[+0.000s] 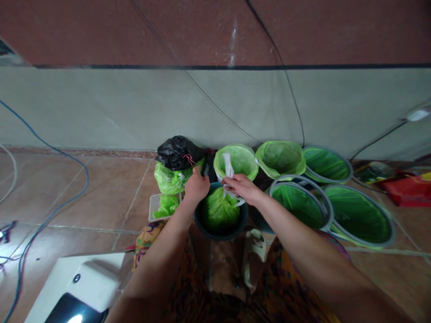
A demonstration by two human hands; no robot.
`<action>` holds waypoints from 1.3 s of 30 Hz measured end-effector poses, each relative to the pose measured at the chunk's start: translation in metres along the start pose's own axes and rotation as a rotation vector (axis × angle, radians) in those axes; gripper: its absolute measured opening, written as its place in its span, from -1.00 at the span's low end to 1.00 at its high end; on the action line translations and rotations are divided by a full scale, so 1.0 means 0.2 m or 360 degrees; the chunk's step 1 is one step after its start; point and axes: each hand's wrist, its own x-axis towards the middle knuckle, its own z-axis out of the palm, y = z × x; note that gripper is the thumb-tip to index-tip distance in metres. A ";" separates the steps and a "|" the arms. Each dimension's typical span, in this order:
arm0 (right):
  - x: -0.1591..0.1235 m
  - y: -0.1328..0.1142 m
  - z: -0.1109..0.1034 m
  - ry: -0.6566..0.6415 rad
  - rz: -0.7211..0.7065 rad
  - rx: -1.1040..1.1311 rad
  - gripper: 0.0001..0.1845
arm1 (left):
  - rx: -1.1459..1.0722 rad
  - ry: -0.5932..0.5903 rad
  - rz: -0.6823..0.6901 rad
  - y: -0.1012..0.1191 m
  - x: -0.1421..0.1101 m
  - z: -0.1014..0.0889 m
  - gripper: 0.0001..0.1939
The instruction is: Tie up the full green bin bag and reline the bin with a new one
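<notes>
In the head view, my right hand [245, 187] pinches a white plastic strip [228, 165] above a dark bin [198, 223]. The strip stands up from the fingers, and loose white ends hang below them. Inside the bin lies a bunched green trash bag [218, 211]. My left hand [197, 185] is over the bin's left rim, its fingers curled; what they hold, if anything, is hidden. Just beyond its fingertips is a black trash bag [177, 152] with a red drawstring [189, 159], resting on a filled light-green bag [170, 179].
Green-lined bins stand to the right: two pale ones [281, 159] by the wall and several grey-rimmed ones [360, 215]. A white tray [152, 207] holds green plastic at left. A red object [404, 189], blue cable [86, 175] and white box [96, 280] lie around.
</notes>
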 end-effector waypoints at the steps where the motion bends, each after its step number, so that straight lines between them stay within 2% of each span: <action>1: -0.01 -0.01 0.00 -0.0016 -0.0001 0.0056 -0.61 | 0.0045 -0.0024 0.0107 0.00 -0.01 0.02 -0.57; 3: -0.03 -0.03 0.00 -0.0066 -0.0020 0.0148 -0.56 | 0.0002 -0.0282 0.0413 -0.01 -0.03 0.08 -0.59; 5: -0.04 -0.04 -0.01 -0.0112 -0.0041 0.0197 -0.51 | -0.0126 -0.0558 0.0648 -0.01 -0.05 0.14 -0.75; 7: -0.03 -0.05 -0.02 -0.0116 -0.0054 0.0204 -0.47 | -0.0253 -0.0626 0.0667 -0.01 -0.06 0.18 -0.88; 11: 0.00 -0.04 -0.10 0.0081 -0.0186 0.0038 -0.47 | -0.0471 -0.0505 0.0418 -0.02 -0.04 0.21 -0.73; 14: 0.01 -0.04 -0.21 0.0259 -0.0337 -0.0315 -0.53 | -0.0551 -0.0385 0.0205 -0.07 -0.01 0.19 -0.71; 18: -0.03 -0.02 -0.37 0.0146 -0.0153 -0.0929 -0.53 | -0.0499 -0.0158 0.0076 -0.15 0.04 0.14 -0.72; 21: -0.08 0.00 -0.42 -0.0042 -0.0052 -0.1350 -0.63 | -0.0440 -0.0061 0.0087 -0.20 0.07 0.11 -0.72; 25: -0.14 0.03 -0.37 -0.0502 0.0138 -0.1504 -0.84 | -0.0440 -0.0033 0.0076 -0.23 0.08 0.10 -0.74; 27: -0.15 0.02 -0.34 -0.0653 0.0184 -0.1453 -0.80 | -0.0482 -0.0064 0.0061 -0.23 0.08 0.10 -0.75; 30: -0.15 -0.03 -0.29 -0.0685 -0.0069 -0.1282 -0.70 | -0.0480 -0.0215 0.0084 -0.21 0.05 0.13 -0.70; 33: -0.15 -0.09 -0.23 -0.0617 -0.0439 -0.1145 -0.72 | -0.0404 -0.0417 0.0171 -0.20 0.02 0.18 -0.65; 35: -0.15 -0.12 -0.17 -0.0645 -0.0612 -0.1116 -0.74 | -0.0374 -0.0491 0.0264 -0.19 0.00 0.21 -0.66; 39: -0.12 -0.12 -0.08 -0.0776 -0.0690 -0.1064 -0.72 | -0.0463 -0.0737 0.0532 -0.17 -0.01 0.26 -0.87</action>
